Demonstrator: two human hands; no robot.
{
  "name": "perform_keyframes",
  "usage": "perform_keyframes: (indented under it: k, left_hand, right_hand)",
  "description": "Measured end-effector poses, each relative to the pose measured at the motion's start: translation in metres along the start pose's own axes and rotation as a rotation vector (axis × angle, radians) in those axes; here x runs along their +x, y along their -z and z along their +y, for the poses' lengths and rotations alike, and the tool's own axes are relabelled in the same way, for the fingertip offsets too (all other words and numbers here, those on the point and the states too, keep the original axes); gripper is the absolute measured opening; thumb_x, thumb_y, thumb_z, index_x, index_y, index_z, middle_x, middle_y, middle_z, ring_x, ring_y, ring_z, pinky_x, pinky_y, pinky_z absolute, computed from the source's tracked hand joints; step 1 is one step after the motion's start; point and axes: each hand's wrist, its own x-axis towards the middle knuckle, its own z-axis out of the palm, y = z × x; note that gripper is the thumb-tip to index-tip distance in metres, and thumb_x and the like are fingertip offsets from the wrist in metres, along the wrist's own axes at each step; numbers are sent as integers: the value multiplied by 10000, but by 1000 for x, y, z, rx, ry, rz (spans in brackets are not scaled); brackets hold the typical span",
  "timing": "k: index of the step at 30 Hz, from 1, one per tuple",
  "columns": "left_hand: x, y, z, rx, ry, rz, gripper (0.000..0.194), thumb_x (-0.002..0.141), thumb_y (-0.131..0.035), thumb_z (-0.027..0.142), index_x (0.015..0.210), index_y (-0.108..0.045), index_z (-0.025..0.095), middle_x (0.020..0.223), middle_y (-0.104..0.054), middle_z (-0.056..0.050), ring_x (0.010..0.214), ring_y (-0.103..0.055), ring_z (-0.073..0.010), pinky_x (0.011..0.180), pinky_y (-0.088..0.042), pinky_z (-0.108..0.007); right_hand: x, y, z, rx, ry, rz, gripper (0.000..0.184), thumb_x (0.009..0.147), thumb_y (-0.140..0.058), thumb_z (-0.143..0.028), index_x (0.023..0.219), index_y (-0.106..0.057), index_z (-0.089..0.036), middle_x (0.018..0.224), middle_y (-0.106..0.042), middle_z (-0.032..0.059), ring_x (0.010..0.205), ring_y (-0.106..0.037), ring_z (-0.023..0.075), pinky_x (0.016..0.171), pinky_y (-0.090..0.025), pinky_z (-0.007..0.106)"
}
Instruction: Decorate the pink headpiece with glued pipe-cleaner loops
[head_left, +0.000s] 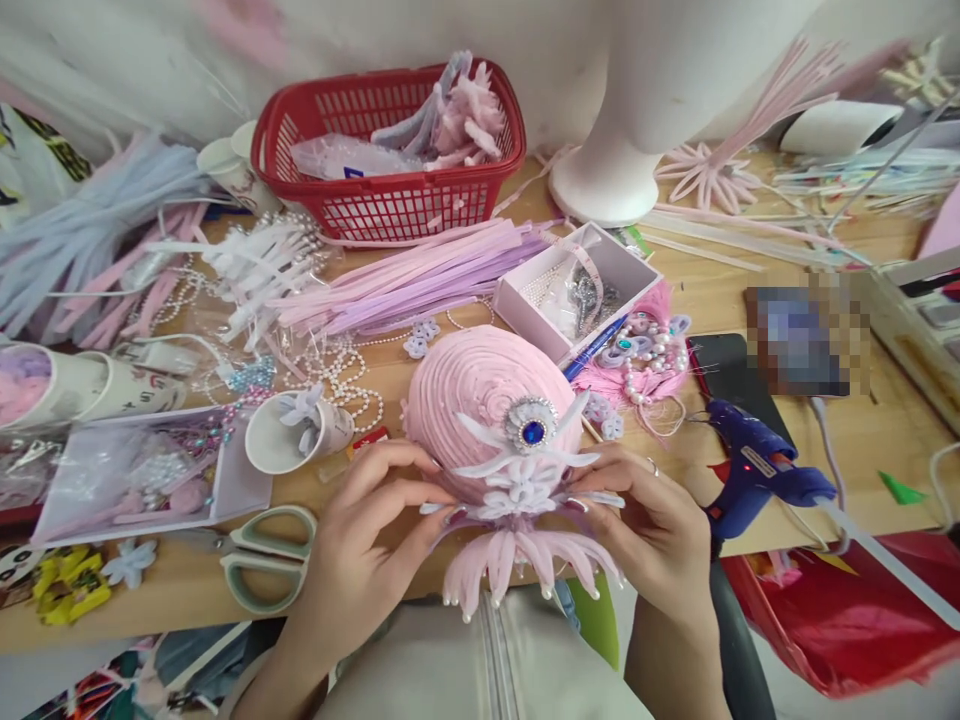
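Observation:
A pink, dome-shaped pipe-cleaner headpiece (457, 395), wound in coils, sits in front of me at the table's near edge. A blue gem (533, 432) in a beaded ring and white petal shapes decorate its front. Below them hang a lilac-white flower (519, 487) and a fringe of pink petals (499, 565) tipped with pearls. My left hand (379, 525) is closed on its lower left edge, thumb and fingers pinching a pale strip there. Its lower right edge is pinched by my right hand (637, 510), beside another pale strip end. Both palms are hidden.
A blue glue gun (761, 470) lies at right, near a dark phone (724, 375). Scissors (274, 560) and a paper cup (289, 440) are at left. Behind stand a white bead box (529, 310), pipe-cleaner bundles (420, 275), a red basket (390, 205) and a white stand (600, 180).

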Motion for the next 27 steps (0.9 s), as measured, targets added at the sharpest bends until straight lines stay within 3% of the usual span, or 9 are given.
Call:
perform_keyframes:
  k: [10,27]
  left_hand:
    - [3,-3,0,0,28,-21,179,918,-627,91,933,-649,269,955,-724,22,1064,-623,-164,999,-474,-300]
    - [1,-1,2,-55,134,-15,139,949,-600,140,921,-655,264,983,-734,20,1024,-665,-150,995,-474,-286]
  right_hand:
    - [-1,2,2,8,11,-53,134,882,-697,-126,925,-717,-252,869,-728,34,820,-676,209,742,-524,334]
    - [2,2,-4,-87,22,-105,97,920,-635,-144,926,-669,-235,885,-715,44,833,-672,208,725,-519,325]
